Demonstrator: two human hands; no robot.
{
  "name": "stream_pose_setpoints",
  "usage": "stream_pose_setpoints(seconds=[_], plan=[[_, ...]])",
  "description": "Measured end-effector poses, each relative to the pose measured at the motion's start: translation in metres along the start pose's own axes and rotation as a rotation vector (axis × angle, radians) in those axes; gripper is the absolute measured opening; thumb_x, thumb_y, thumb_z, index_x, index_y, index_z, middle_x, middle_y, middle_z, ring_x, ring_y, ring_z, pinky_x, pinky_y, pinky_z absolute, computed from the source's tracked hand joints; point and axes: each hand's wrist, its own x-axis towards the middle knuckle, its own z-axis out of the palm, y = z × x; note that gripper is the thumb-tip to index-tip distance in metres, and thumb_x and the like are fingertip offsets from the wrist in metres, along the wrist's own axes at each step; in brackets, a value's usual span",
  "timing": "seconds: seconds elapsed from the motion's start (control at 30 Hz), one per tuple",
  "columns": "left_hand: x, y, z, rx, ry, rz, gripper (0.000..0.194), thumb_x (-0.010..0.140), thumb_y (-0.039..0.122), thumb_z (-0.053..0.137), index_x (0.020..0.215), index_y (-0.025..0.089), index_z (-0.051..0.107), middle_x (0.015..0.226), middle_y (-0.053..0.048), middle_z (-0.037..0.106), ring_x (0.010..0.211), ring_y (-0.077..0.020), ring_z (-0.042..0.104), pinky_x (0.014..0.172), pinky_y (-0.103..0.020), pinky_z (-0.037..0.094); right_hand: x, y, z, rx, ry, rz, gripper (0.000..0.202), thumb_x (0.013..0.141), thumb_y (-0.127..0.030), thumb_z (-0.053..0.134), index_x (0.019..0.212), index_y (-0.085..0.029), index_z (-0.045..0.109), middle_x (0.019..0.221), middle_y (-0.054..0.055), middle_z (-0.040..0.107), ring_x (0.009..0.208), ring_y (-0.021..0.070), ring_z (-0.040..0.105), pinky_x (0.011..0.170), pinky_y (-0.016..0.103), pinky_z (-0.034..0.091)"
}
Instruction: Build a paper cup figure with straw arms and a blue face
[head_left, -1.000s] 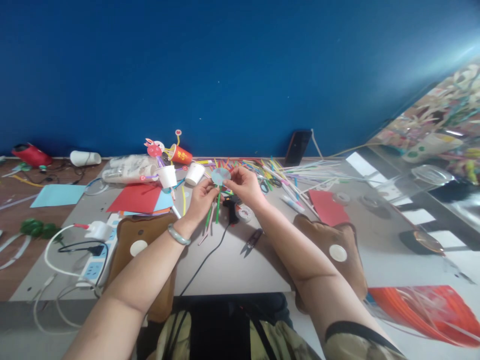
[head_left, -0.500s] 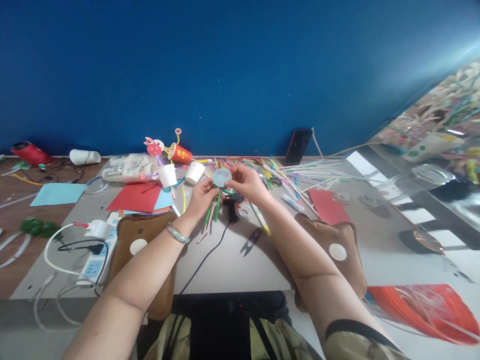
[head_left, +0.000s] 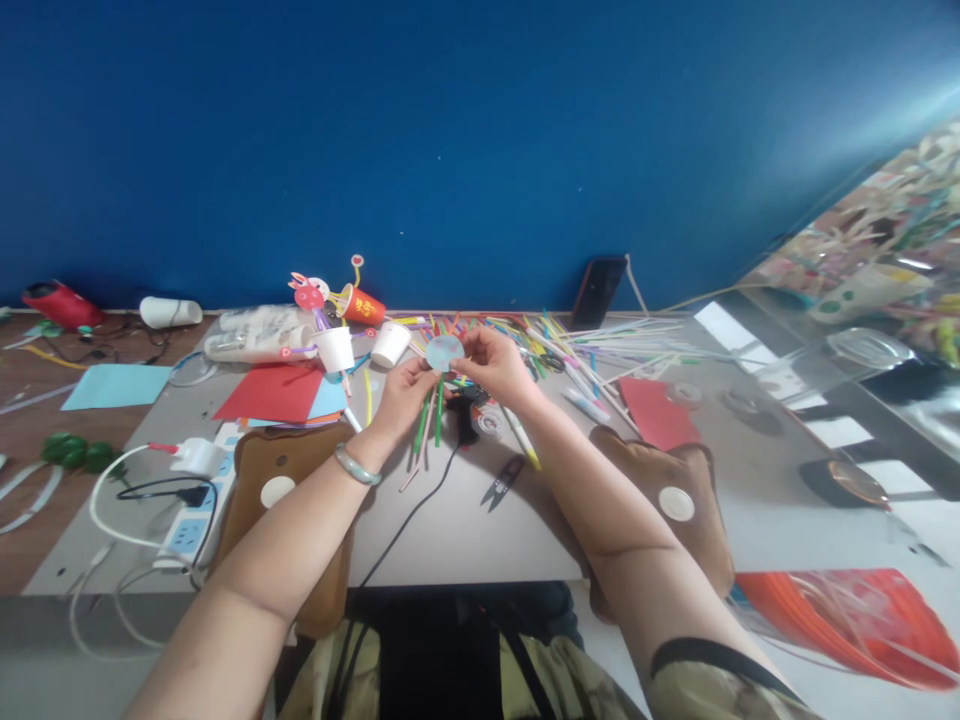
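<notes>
A small pale blue disc (head_left: pixel 444 353), with a faint pinkish patch, is held up over the table between both hands. My left hand (head_left: pixel 407 402) pinches its lower left edge, fingers closed. On the right edge, the thumb and fingers of my right hand (head_left: pixel 496 366) close on the same disc. Thin green and pink sticks (head_left: pixel 425 432) reach down from under the disc beside my left hand; whether they are fixed to it is hidden. Just below my right hand lies a black glue gun (head_left: pixel 466 420) with its cord, next to a roll of clear tape (head_left: pixel 490 422).
Small thread snips (head_left: pixel 504 482) lie in front. Behind are colourful pipe cleaners (head_left: pixel 637 335), paper cups (head_left: pixel 391 344) and a propped phone (head_left: pixel 598 292). Red paper (head_left: pixel 274 392) and a power strip (head_left: pixel 191 520) are left. Brown cushions (head_left: pixel 694 510) flank my forearms.
The disc and the sticks under it have shifted slightly to the right, and the disc's tilt has changed a little. Both hands keep their pinch.
</notes>
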Motion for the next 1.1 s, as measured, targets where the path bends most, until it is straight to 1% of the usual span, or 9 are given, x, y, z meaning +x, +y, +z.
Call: stream_pose_setpoints(seconds=[0.07, 0.17, 0.3, 0.43, 0.67, 0.8, 0.97, 1.1], plan=[[0.0003, -0.0001, -0.0001, 0.005, 0.000, 0.020, 0.030, 0.073, 0.036, 0.077, 0.091, 0.013, 0.069, 0.067, -0.002, 0.070, 0.056, -0.0124, 0.064, 0.054, -0.022, 0.049, -0.0003, -0.0013, 0.0004, 0.004, 0.006, 0.008, 0.023, 0.067, -0.026, 0.075, 0.080, -0.021, 0.057, 0.072, -0.002, 0.065, 0.059, 0.0122, 0.059, 0.055, 0.026, 0.043], [0.0010, -0.0004, -0.0004, 0.019, 0.011, 0.044, 0.030, 0.074, 0.037, 0.076, 0.091, 0.014, 0.069, 0.071, -0.003, 0.071, 0.057, -0.0123, 0.064, 0.055, -0.023, 0.048, -0.0010, -0.0023, 0.0009, 0.021, -0.002, 0.029, 0.024, 0.068, -0.027, 0.076, 0.081, -0.020, 0.058, 0.074, -0.001, 0.067, 0.061, 0.0144, 0.064, 0.057, 0.027, 0.046], [0.0007, 0.0005, -0.0007, 0.028, 0.025, 0.057, 0.028, 0.075, 0.037, 0.075, 0.090, 0.014, 0.068, 0.068, -0.002, 0.069, 0.055, -0.0114, 0.062, 0.055, -0.023, 0.047, -0.0022, -0.0021, 0.0022, 0.042, -0.020, 0.063, 0.028, 0.068, -0.030, 0.078, 0.085, -0.020, 0.058, 0.076, 0.000, 0.068, 0.066, 0.0173, 0.068, 0.061, 0.030, 0.052], [-0.0012, 0.0028, -0.0002, 0.044, 0.018, 0.044, 0.027, 0.076, 0.037, 0.074, 0.089, 0.014, 0.068, 0.064, -0.001, 0.066, 0.053, -0.0117, 0.059, 0.053, -0.023, 0.045, -0.0030, -0.0022, 0.0046, 0.031, -0.014, 0.064, 0.031, 0.066, -0.033, 0.080, 0.084, -0.020, 0.058, 0.076, 0.000, 0.066, 0.067, 0.0165, 0.066, 0.063, 0.030, 0.053], [-0.0011, 0.0038, 0.0003, 0.041, 0.007, 0.020, 0.025, 0.076, 0.033, 0.072, 0.091, 0.014, 0.069, 0.065, -0.002, 0.067, 0.056, -0.0140, 0.062, 0.056, -0.025, 0.048, -0.0020, 0.0002, 0.0081, 0.040, -0.007, 0.097, 0.040, 0.062, -0.040, 0.084, 0.083, -0.020, 0.057, 0.073, -0.001, 0.063, 0.065, 0.0154, 0.061, 0.060, 0.029, 0.048], [0.0015, 0.0016, -0.0005, 0.010, -0.006, 0.008, 0.026, 0.073, 0.033, 0.074, 0.090, 0.014, 0.070, 0.069, -0.002, 0.069, 0.055, -0.0134, 0.062, 0.057, -0.026, 0.048, -0.0015, 0.0004, 0.0097, 0.018, 0.007, 0.092, 0.043, 0.059, -0.042, 0.085, 0.082, -0.020, 0.056, 0.072, -0.002, 0.062, 0.064, 0.0139, 0.058, 0.060, 0.027, 0.046], [0.0018, 0.0006, -0.0002, -0.011, -0.001, -0.015, 0.025, 0.072, 0.032, 0.074, 0.089, 0.014, 0.073, 0.076, -0.002, 0.071, 0.065, -0.0141, 0.064, 0.063, -0.026, 0.049, -0.0018, 0.0000, 0.0088, -0.047, 0.027, 0.100, 0.041, 0.062, -0.047, 0.081, 0.082, -0.020, 0.057, 0.071, 0.000, 0.064, 0.066, 0.0150, 0.058, 0.058, 0.027, 0.043], [0.0002, 0.0032, 0.0012, -0.050, -0.004, -0.064, 0.023, 0.070, 0.031, 0.074, 0.086, 0.015, 0.074, 0.074, -0.002, 0.070, 0.064, -0.0141, 0.063, 0.064, -0.027, 0.050, -0.0019, 0.0008, 0.0073, -0.065, 0.027, 0.118, 0.038, 0.064, -0.048, 0.078, 0.080, -0.019, 0.058, 0.067, -0.001, 0.060, 0.066, 0.0152, 0.056, 0.056, 0.026, 0.040]])
